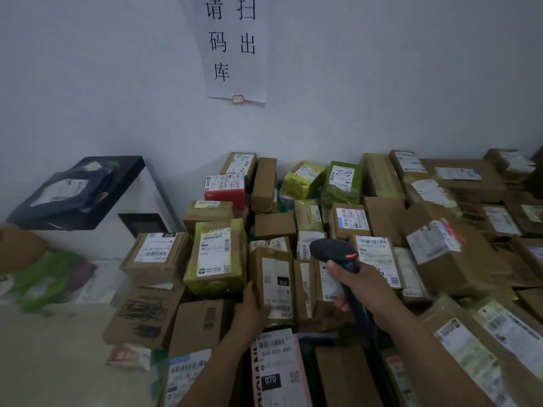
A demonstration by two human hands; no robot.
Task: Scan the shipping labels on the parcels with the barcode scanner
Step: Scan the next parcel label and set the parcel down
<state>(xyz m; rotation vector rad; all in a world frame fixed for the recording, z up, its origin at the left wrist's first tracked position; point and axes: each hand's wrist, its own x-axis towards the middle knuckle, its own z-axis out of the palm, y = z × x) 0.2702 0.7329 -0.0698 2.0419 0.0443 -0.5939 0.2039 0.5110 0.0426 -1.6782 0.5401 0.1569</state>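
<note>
My right hand (351,286) grips the barcode scanner (329,251) by its handle. My left hand (252,312) holds the near brown parcel (271,259) upright by its left edge, label (276,289) facing me. I judge 1 scan underway, with the surrounding pile still to do.

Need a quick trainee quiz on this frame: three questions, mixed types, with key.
1. Multiple choice: which hand grips the barcode scanner? A left, B right, C neither.
2. True or false: the left hand holds the brown 010 parcel at its lower left edge.
3. Fill in: the paper sign hangs on the ____.

Key: 1 B, the right hand. 2 true. 3 wall.
</note>
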